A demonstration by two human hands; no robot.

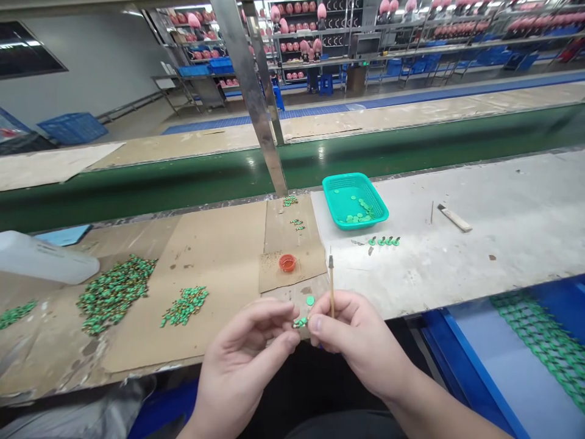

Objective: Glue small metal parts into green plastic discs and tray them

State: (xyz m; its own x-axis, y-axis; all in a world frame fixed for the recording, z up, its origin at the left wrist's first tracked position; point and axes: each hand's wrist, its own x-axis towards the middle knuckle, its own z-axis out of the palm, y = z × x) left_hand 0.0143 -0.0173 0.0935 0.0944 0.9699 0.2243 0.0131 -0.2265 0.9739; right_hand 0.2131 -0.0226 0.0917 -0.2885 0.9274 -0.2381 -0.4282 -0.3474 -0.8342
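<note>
Close together over the near edge of the bench (439, 274), the two hands met around a small green piece (300, 322). The right hand (354, 329) pinched that piece between thumb and forefinger, and also held a thin brush (332, 280) nearly upright, its dark end pointing up. The left hand (249, 350) was loosely curled, its thumb apart from its fingers and its fingertips just beside the piece; whether they touched it could not be told.

Just beyond the fingertips lay a single green disc (311, 300). Farther off, a red cup (287, 263) with liquid in it stood on cardboard (274, 279), and two little clusters of green pieces (290, 201) lay behind it. To its right sat a turquoise basket (355, 226) with green discs inside, mostly toward its near and right sides. Four green pieces (389, 241) stood in a row in front of the basket, while a flat brush (453, 218) and a thin stick (432, 211) rested farther right.

On the left, a smaller pile (185, 306) lay on the cardboard, with a large heap (119, 292) beside it and a white bottle (46, 259) on its side behind.
</note>
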